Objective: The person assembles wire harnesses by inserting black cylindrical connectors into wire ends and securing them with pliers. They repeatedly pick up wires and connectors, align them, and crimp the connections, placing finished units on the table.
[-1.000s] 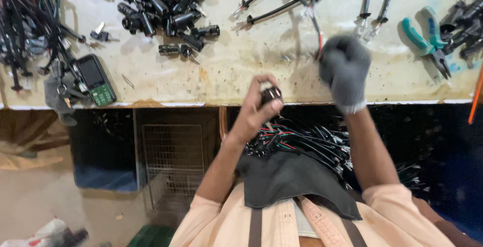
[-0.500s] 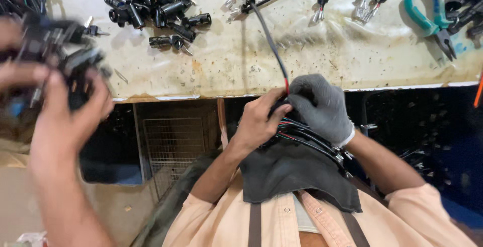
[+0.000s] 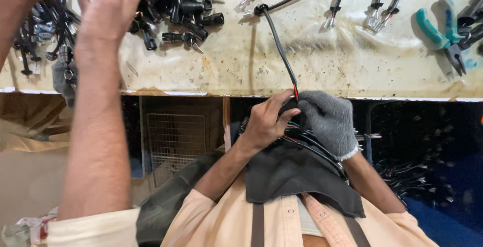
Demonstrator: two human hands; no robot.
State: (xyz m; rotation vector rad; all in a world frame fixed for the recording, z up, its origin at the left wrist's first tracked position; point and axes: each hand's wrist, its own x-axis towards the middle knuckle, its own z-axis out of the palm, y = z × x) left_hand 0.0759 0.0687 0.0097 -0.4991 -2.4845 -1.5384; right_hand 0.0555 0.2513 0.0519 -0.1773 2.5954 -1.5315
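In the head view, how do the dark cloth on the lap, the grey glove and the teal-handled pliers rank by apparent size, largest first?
1. Dark cloth, widest by far.
2. Grey glove on the right hand.
3. Teal-handled pliers, on the bench.
The pliers lie farther from the camera and are cut by the frame edge, so the last two places are less sure.

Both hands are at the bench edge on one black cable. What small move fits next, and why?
Probably draw the black cable toward the lap bundle. The bare left hand and gloved right hand pinch its red-tipped end at the bench edge, while the rest trails across the top.
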